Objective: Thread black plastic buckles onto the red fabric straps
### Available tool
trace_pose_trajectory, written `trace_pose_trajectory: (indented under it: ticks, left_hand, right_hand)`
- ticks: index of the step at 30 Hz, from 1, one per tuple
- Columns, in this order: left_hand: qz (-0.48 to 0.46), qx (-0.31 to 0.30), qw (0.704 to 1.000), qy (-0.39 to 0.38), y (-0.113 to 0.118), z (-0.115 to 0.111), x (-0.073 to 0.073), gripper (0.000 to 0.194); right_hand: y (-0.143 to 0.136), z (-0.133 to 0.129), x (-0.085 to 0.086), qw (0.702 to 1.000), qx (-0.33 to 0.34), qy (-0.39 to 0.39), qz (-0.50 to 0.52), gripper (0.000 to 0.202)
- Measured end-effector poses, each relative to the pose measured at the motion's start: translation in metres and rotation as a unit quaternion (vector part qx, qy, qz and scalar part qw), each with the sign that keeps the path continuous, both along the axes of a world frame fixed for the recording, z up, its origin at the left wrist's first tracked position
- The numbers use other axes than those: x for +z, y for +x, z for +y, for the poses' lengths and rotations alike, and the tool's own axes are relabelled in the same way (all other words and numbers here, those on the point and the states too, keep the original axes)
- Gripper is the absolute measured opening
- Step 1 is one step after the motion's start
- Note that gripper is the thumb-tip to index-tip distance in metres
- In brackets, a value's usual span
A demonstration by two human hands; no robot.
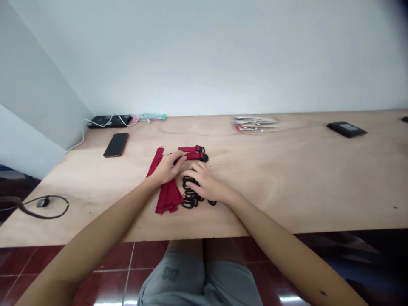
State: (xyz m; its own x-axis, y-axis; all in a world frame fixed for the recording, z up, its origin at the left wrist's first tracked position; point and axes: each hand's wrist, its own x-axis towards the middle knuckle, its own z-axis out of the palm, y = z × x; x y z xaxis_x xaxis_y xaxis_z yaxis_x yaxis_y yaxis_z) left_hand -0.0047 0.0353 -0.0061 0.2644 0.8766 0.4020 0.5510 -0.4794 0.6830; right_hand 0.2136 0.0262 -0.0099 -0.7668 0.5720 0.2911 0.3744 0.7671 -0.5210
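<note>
My left hand [168, 167] has its thumb and forefinger together on the end of a red strap [194, 156], which carries a black buckle at its right end. Just behind lies another red strap [188, 149] with a black buckle [200, 149]. Several loose red strips [168, 196] are fanned out in front of and beside my left hand. Over a pile of black buckles [190, 199] rests my right hand [204, 182], its fingers apart and pointing left. Part of the pile is hidden under that hand.
A phone [116, 145] and a black power bank [109, 121] with white cables lie at the back left of the wooden table [302, 182]. Plastic packets [256, 124] are at the back, a black device [347, 129] farther right. A cable loop [47, 207] is at the left edge.
</note>
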Motion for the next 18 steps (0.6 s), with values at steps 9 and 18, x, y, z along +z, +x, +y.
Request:
trace_pose_trajectory:
  ticks: [9, 18]
  left_hand:
    - [0.006, -0.008, 1.000, -0.015, -0.001, -0.002, 0.004, 0.029]
    - [0.020, -0.017, 1.000, -0.013, -0.001, -0.001, 0.005, 0.028]
  right_hand:
    - [-0.001, 0.009, 0.015, 0.971, -0.002, -0.142, 0.194, 0.015]
    - [0.001, 0.058, 0.022, 0.814, -0.091, -0.383, 0.427, 0.038]
